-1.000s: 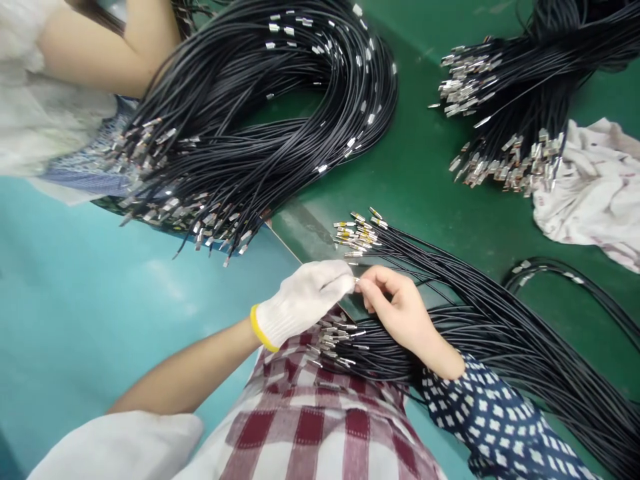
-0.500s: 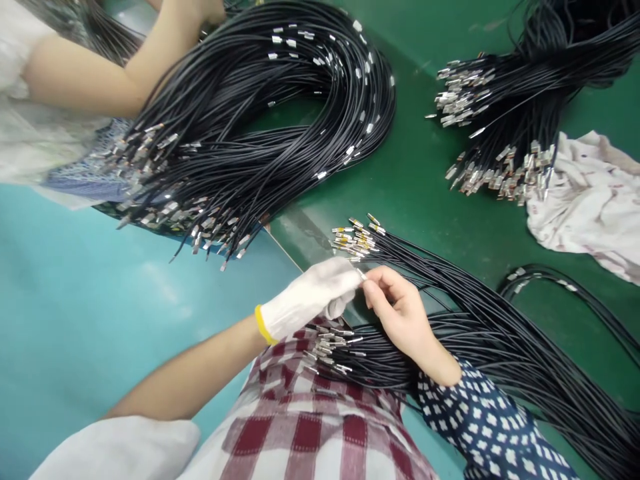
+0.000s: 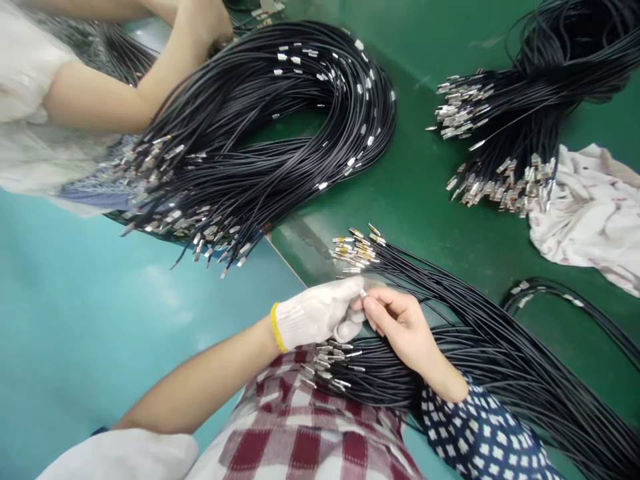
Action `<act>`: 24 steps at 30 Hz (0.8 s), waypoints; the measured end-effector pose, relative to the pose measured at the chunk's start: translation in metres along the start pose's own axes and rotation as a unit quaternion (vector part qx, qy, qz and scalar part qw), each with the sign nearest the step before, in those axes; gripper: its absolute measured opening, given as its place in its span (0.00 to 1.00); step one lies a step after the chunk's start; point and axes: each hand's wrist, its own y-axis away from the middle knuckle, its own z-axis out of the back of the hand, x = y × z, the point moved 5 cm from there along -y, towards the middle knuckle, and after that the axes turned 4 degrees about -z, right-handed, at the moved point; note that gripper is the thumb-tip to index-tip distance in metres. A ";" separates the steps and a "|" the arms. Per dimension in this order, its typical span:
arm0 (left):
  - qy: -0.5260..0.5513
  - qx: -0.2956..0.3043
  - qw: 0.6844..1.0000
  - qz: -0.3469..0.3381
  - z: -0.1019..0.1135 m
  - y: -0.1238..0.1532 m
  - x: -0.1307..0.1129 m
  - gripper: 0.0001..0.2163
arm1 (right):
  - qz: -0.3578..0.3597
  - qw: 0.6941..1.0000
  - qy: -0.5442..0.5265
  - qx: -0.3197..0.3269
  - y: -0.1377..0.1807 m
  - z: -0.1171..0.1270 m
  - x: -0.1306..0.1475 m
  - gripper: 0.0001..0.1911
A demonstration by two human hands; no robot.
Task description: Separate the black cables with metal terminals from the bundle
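Note:
In a white knit glove with a yellow cuff, my left hand has its fingers curled against the fingertips of my bare right hand. Between the two hands a small silver cable end shows, pinched by my right thumb and forefinger; most of it is hidden. Just beyond my hands lies a bundle of black cables with silver and yellow-marked tips. Closer to my body, a second bundle has plain silver tips pointing left, over the edge by the checked apron.
A large looped bundle of black cables lies at the upper left, beside another person's arm. Further cables are piled at the upper right near a crumpled white cloth. The green table ends at a diagonal edge.
The whole view has shifted slightly, so things sit a little lower. Both hands stay together at the cable end, and my left hand has turned a little. The other person's arm has moved slightly right.

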 end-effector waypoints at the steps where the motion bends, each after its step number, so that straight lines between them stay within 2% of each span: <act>1: 0.011 0.015 1.000 0.011 0.001 -0.001 0.003 0.21 | -0.001 1.000 -0.001 0.003 0.000 0.000 0.000 0.20; 6: 0.057 0.069 0.996 0.022 0.001 -0.003 0.007 0.20 | 0.006 1.000 -0.007 -0.014 -0.001 0.000 -0.001 0.20; 14: 0.073 0.052 0.996 0.032 -0.004 -0.004 0.004 0.20 | 0.003 0.999 -0.013 -0.043 -0.001 0.000 -0.004 0.19; 24: 0.076 0.077 0.994 0.028 -0.002 -0.005 0.006 0.18 | 0.007 0.998 -0.036 -0.054 0.000 0.000 -0.001 0.19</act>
